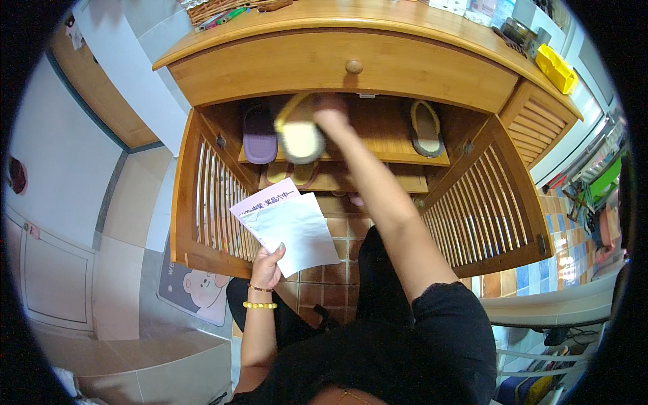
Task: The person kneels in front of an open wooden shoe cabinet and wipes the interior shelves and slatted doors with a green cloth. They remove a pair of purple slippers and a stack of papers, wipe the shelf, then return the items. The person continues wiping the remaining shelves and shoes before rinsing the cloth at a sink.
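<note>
Two sheets of paper, a white one (298,230) over a pink one with writing (268,200), are pinched in my left hand (267,268) before the open wooden cabinet. My right hand (330,109) reaches inside, blurred, at the side of a slipper with a yellow strap and pale insole (300,139); whether the fingers grip it I cannot tell. To its left a purple slipper (260,147) rests on the upper shelf (369,152). A similar yellow-edged slipper (426,129) lies at that shelf's right end. Yellowish footwear (291,173) is partly visible on the shelf below.
Slatted doors stand open at left (215,202) and right (486,212). Above is a drawer with a round wooden knob (354,66). The cabinet top (329,12) holds a wicker basket (217,10) and a yellow packet (557,69). A printed mat (202,293) lies at left.
</note>
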The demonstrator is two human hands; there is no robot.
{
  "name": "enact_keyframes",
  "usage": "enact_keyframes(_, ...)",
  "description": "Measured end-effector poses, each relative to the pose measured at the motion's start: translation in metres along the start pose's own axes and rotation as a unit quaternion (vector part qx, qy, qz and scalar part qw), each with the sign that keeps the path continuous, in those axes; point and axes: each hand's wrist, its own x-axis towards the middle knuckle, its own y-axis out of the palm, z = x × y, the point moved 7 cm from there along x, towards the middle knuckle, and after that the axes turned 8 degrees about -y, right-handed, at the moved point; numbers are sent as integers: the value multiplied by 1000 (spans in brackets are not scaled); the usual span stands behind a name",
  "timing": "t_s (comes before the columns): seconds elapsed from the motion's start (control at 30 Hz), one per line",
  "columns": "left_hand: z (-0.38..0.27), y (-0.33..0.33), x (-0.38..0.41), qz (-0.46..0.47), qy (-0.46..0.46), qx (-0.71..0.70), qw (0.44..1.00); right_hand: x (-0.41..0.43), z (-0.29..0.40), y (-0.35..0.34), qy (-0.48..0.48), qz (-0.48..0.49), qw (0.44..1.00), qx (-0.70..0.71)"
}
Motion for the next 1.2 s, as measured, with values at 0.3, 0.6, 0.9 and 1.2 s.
enact_keyframes(0.3,10,-7,4,6,-14,11,1000,-24,-248,-83,40,46,974,-217)
enact_keyframes(0.6,4,-18,1,-31,1,27,999,-39,-151,-93,123,-54,944,-302)
enact_keyframes(0.9,20,-8,22,-1,18,31,999,-16,-29,79,-2,162,980,115)
enact_keyframes(1.2,24,-26,23,-5,10,2,1000,-94,14,-24,-9,-128,992,-20)
